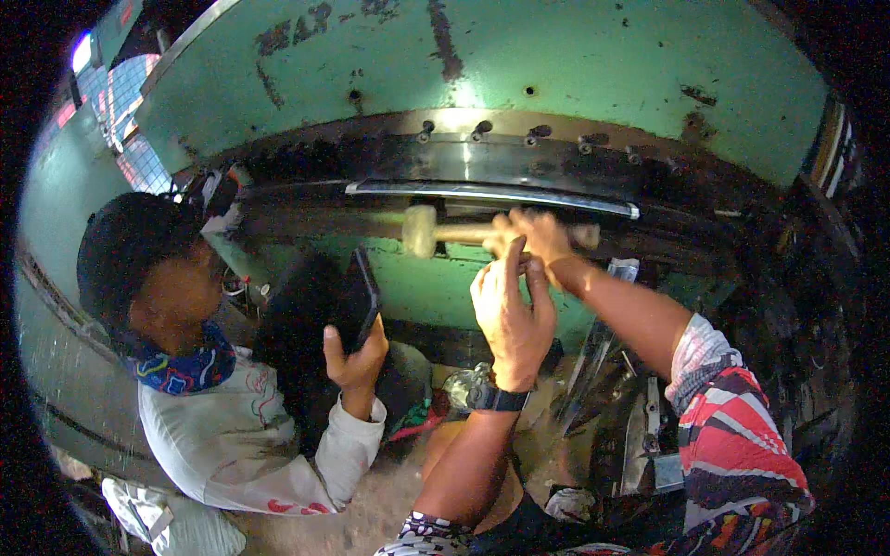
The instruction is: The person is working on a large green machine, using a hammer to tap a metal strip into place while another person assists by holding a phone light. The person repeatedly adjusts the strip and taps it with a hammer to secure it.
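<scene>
A mallet (420,232) with a pale, thick head lies crosswise at the front of the green machine, its wooden handle running right. My right hand (533,236) is over that handle, smeared by motion; whether its fingers grip it I cannot tell. Just below, my left hand (512,320) is raised with a dark watch on its wrist. Its thumb and index finger come together near the right fingers, around something too small to make out. Behind the mallet, a long shiny metal strip (491,193) lies along the machine's bed.
A row of bolts (533,139) lines the machine's upper beam (556,65). At left, close by, a person (232,426) in a cap and white sleeves holds a dark phone (357,301). Metal strips (593,361) and other parts stand at lower right. A clear plastic bag (464,385) is below.
</scene>
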The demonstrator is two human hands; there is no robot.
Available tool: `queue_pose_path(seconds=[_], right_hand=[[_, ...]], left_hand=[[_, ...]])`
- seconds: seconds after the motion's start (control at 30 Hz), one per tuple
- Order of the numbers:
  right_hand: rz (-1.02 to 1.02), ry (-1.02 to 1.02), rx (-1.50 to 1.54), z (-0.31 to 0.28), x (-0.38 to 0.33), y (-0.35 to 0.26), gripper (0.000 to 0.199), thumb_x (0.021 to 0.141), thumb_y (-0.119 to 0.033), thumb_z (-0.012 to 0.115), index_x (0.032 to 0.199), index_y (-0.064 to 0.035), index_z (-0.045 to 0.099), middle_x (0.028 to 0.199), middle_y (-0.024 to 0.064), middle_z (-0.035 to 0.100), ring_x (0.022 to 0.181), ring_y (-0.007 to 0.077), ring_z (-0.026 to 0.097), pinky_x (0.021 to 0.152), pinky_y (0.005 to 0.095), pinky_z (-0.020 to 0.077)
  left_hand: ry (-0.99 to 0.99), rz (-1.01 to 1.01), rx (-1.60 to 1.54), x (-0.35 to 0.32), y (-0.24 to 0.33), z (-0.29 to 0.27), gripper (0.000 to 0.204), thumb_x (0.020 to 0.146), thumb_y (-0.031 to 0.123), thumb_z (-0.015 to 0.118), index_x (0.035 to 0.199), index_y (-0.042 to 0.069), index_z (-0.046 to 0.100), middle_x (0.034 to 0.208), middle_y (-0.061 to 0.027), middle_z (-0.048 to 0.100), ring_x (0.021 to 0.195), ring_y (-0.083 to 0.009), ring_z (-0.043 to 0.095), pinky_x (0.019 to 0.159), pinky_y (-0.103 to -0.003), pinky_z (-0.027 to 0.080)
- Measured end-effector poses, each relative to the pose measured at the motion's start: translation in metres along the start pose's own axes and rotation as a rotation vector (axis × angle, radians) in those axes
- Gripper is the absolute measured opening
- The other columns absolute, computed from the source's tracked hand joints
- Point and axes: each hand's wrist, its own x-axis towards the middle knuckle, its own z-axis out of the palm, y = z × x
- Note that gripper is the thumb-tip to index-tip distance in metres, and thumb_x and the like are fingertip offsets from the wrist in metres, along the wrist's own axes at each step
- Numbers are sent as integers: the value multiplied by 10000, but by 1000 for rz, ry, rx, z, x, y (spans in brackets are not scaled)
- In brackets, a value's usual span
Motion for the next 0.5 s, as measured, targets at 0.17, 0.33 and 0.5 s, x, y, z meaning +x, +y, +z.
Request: queue_pose_path(seconds=[0.17, 0.33, 0.5], right_hand=[[-140, 308, 182, 98, -49, 20, 436, 954, -380, 566, 1281, -98, 622, 1370, 148, 563, 1275, 314, 539, 958, 459, 462], [209, 253, 142, 13, -64, 18, 457, 931, -454, 620, 1177, -71, 661, 1070, 229, 709, 931, 420, 690, 810, 534, 512], [265, 45, 412, -11, -134, 33, 481, 934, -459, 665, 1164, -36, 673, 938, 224, 713, 773, 366, 696, 629, 491, 520]], left_hand=[[1, -7, 1, -8, -18, 15, 366, 922, 80, 643, 1281, 16, 619, 1075, -147, 701, 983, -332, 647, 893, -427, 466], [5, -49, 32, -2, 2, 6, 342, 943, 68, 642, 1283, 24, 631, 1025, -117, 705, 933, -275, 652, 912, -407, 466], [60, -41, 41, 1, -13, 2, 349, 945, 64, 624, 1292, 17, 620, 1009, -105, 707, 932, -268, 645, 905, -403, 455]])
